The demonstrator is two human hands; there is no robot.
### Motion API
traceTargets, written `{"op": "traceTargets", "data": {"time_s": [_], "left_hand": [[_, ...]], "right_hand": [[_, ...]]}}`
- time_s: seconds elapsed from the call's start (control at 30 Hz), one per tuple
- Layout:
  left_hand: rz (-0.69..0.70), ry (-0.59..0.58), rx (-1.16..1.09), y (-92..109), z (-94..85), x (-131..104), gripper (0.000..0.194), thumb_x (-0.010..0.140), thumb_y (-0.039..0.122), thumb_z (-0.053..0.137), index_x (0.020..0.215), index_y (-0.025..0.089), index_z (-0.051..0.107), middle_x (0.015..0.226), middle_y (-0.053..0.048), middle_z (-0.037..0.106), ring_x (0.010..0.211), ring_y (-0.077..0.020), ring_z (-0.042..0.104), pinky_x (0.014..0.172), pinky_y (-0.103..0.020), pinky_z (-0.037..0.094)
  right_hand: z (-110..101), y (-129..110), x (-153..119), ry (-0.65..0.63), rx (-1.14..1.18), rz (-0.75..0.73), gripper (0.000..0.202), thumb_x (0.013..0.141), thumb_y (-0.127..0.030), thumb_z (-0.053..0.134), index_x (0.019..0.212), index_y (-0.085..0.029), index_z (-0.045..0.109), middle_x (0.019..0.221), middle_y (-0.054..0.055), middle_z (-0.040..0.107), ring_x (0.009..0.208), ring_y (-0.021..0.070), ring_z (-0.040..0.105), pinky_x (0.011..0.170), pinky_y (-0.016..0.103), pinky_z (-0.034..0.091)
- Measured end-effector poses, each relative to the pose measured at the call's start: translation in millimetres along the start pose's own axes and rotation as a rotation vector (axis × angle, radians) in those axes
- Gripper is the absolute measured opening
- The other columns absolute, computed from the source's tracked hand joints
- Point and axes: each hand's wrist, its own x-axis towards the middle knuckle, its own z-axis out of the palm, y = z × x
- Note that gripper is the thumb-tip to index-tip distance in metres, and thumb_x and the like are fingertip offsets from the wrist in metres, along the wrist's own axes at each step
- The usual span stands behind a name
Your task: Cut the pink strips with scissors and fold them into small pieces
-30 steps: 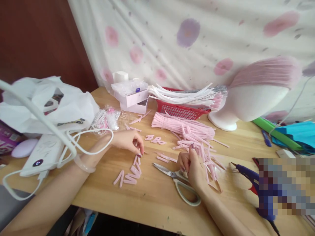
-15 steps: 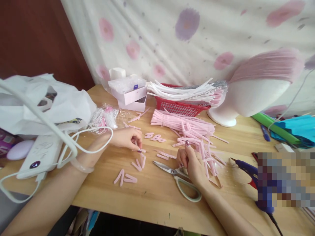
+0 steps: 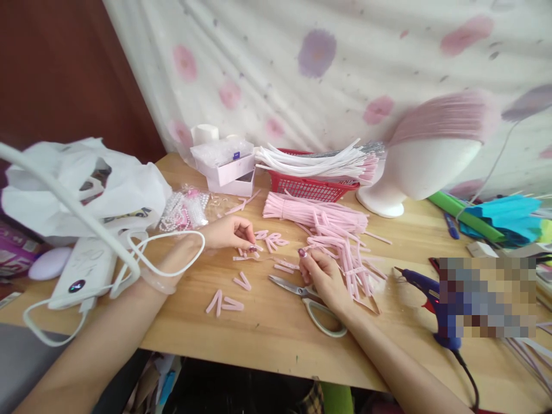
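My left hand [image 3: 235, 233] pinches a small pink piece between thumb and fingers, beside the small pink loops [image 3: 282, 242]. My right hand [image 3: 321, 273] is closed above the handles of the scissors [image 3: 321, 313]; whatever its fingertips hold is too small to make out. The scissors lie on the table, blades pointing left. Folded pink V-shaped pieces [image 3: 230, 304] rest near the front, and another V [image 3: 244, 280] lies just above them. To the right of my right hand is a loose pile of bent pink stems [image 3: 349, 253], with a bundle of pink stems [image 3: 310, 213] behind.
A red basket [image 3: 310, 187] of white stems stands behind the bundle, near a white foam head [image 3: 422, 167]. At right lies a blue glue gun [image 3: 426, 287]. White cables [image 3: 103, 253] cross my left forearm; a white plastic bag [image 3: 86, 190] is at the left.
My left hand has moved up near the pink loops, and a folded pink piece now lies among them. My right hand has shifted slightly left. The whole view has shifted a little.
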Motion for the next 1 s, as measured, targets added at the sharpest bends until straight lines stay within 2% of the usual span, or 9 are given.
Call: {"op": "traceTargets", "data": {"time_s": [0.07,0.2,0.27,0.37,0.43,0.53,0.63,0.83,1.0], "left_hand": [[0.027,0.007,0.016,4,9.1,1,0.029,0.068,0.039,0.083,0.076,0.015,0.069,0.076,-0.005,0.076,0.07,-0.0173,0.072,0.066,-0.028,0.057],[0.11,0.024,0.102,17,37.9,2,0.012,0.075,0.025,0.076,0.082,0.016,0.077,0.089,-0.007,0.078,0.083,-0.0195,0.072,0.078,-0.03,0.057],[0.152,0.045,0.163,23,51.8,2,0.01,0.077,0.021,0.073,0.083,0.016,0.079,0.092,-0.006,0.076,0.086,-0.0194,0.071,0.079,-0.03,0.056],[0.195,0.071,0.247,28,62.7,4,0.012,0.081,0.021,0.071,0.088,0.016,0.079,0.089,-0.005,0.075,0.08,-0.0175,0.07,0.071,-0.026,0.056],[0.213,0.109,0.314,27,61.1,5,0.02,0.087,0.02,0.064,0.103,0.015,0.075,0.091,-0.006,0.075,0.075,-0.0161,0.07,0.067,-0.025,0.056],[0.243,0.224,0.469,21,49.9,9,0.028,0.094,0.016,0.051,0.114,0.017,0.071,0.109,-0.01,0.07,0.091,-0.0195,0.068,0.079,-0.032,0.055],[0.266,0.258,0.64,9,40.1,13,0.03,0.093,0.012,0.05,0.112,0.02,0.072,0.115,-0.011,0.063,0.102,-0.025,0.062,0.092,-0.041,0.049],[0.293,0.223,0.826,-9,41.9,17,0.018,0.094,0.015,0.055,0.093,0.019,0.072,0.111,-0.01,0.06,0.108,-0.0274,0.056,0.09,-0.041,0.049],[0.324,0.258,0.865,-5,41.3,13,0.02,0.097,0.013,0.047,0.094,0.016,0.066,0.112,-0.012,0.06,0.108,-0.0262,0.055,0.094,-0.042,0.047]], "right_hand": [[2,-3,-2,-0.021,0.007,0.007,0.042,0.086,-0.06,0.062,0.074,-0.02,0.056,0.054,-0.006,0.047,0.047,0.0105,0.043,0.047,0.023,0.035],[6,-13,-4,-0.162,0.01,0.051,0.041,0.084,-0.059,0.065,0.094,-0.019,0.062,0.061,-0.004,0.056,0.044,0.0099,0.047,0.04,0.021,0.034],[5,-16,-4,-0.254,-0.002,0.074,0.038,0.086,-0.057,0.065,0.087,-0.019,0.065,0.058,-0.004,0.058,0.041,0.0089,0.046,0.039,0.02,0.032],[0,-18,-3,-0.331,0.004,0.083,0.045,0.089,-0.058,0.06,0.067,-0.018,0.061,0.047,-0.005,0.052,0.036,0.0074,0.041,0.037,0.019,0.028],[-4,-17,-1,-0.349,0.026,0.088,0.049,0.089,-0.06,0.058,0.065,-0.018,0.059,0.046,-0.004,0.052,0.034,0.0069,0.04,0.036,0.019,0.028],[-9,-14,1,-0.337,0.077,0.098,0.046,0.089,-0.061,0.059,0.071,-0.018,0.058,0.054,-0.003,0.061,0.035,0.0066,0.045,0.037,0.018,0.032],[-10,-12,3,-0.283,0.142,0.11,0.04,0.089,-0.06,0.06,0.083,-0.02,0.054,0.059,-0.003,0.065,0.037,0.0077,0.049,0.04,0.019,0.036],[-3,-13,-2,-0.227,0.243,0.145,0.036,0.09,-0.057,0.057,0.089,-0.024,0.043,0.06,-0.004,0.066,0.04,0.0111,0.053,0.042,0.021,0.041],[1,-14,-5,-0.126,0.231,0.083,0.033,0.085,-0.052,0.066,0.081,-0.022,0.052,0.069,-0.003,0.06,0.052,0.0118,0.051,0.049,0.024,0.042]]}}
